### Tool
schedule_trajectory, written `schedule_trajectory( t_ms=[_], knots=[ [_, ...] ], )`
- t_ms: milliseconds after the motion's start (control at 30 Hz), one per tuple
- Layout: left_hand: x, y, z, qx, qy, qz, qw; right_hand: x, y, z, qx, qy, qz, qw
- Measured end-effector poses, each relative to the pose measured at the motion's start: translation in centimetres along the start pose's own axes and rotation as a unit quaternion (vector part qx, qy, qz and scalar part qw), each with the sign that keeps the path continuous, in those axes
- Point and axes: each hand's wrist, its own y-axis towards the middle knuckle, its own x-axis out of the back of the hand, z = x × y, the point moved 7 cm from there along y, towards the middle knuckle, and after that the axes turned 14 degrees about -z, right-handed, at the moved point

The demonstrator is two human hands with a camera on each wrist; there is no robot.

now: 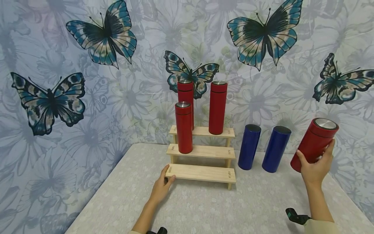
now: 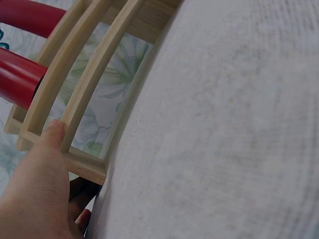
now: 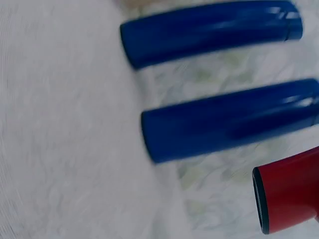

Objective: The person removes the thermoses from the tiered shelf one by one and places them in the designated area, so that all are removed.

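My right hand (image 1: pixel 317 167) grips a red thermos flask (image 1: pixel 318 136) with a steel-topped lid, tilted at the right of the head view. In the right wrist view the base of this red flask (image 3: pixel 289 191) shows above the tabletop. My left hand (image 1: pixel 161 187) holds the left end of the lowest step of a three-step wooden display stand (image 1: pixel 201 172), thumb at its front edge. One red flask (image 1: pixel 184 130) stands on the middle step, at the left. Two more, a left one (image 1: pixel 186 91) partly hidden and a right one (image 1: pixel 218 109), stand on the top step.
Two blue flasks, one nearer the stand (image 1: pixel 249 148) and one farther right (image 1: pixel 276 149), stand upright on the table between the stand and my right hand. A pale patterned cloth (image 1: pixel 204 211) covers the table. Behind it rises a butterfly-printed backdrop (image 1: pixel 131 97).
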Motion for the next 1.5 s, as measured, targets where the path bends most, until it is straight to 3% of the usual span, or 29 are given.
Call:
schedule_trajectory(
  t_ms=[133,367,667,967,1167,1500],
  knots=[
    [0.3,-0.1,0.1,0.001,0.002,-0.006,1.0,-0.9,-0.3,-2.8,-0.011,-0.005,0.016,0.9998],
    [0.5,-0.4,0.3,0.003,0.0,-0.008,1.0,-2.8,-1.2,-6.5,-0.052,-0.04,0.079,0.9947],
    [0.1,-0.6,0.2,0.004,-0.016,0.0,0.9999,-2.5,-0.5,-10.0,-0.135,-0.104,0.119,0.9782],
    [-0.1,-0.6,0.1,0.001,-0.014,0.003,0.9999,-2.3,-1.5,-11.4,-0.134,-0.107,0.147,0.9742],
    [0.1,-0.4,0.0,0.001,-0.012,-0.002,0.9999,-2.4,-1.6,-11.0,-0.128,-0.099,0.139,0.977],
    [0.1,-0.1,0.0,-0.002,-0.012,0.008,0.9999,-1.9,-2.2,-12.0,-0.163,-0.104,0.134,0.972]
  ],
)
